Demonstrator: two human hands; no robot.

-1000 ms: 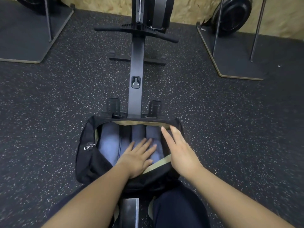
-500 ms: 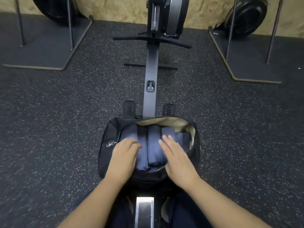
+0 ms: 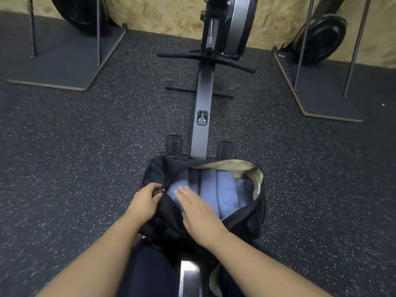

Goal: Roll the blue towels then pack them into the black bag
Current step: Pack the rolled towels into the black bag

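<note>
Black bag: open at 6 o'clock, rolled blue towels inside.
Left hand: pinches zipper pull.
Right hand: flat, fingers straight, on towels.

Soft cloth against matt rubber and metal

The blue towels look like napped terry; the black bag is matt woven cloth with pale lining; the floor is speckled, grainy rubber; the rail smooth matt metal.

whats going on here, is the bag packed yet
A person sits on a rowing machine with a black bag open in front of them. Rolled blue towels lie side by side inside it. The left hand pinches the zipper pull at the bag's left edge, while the right hand lies flat on the towels. The bag isn't zipped yet.
</note>
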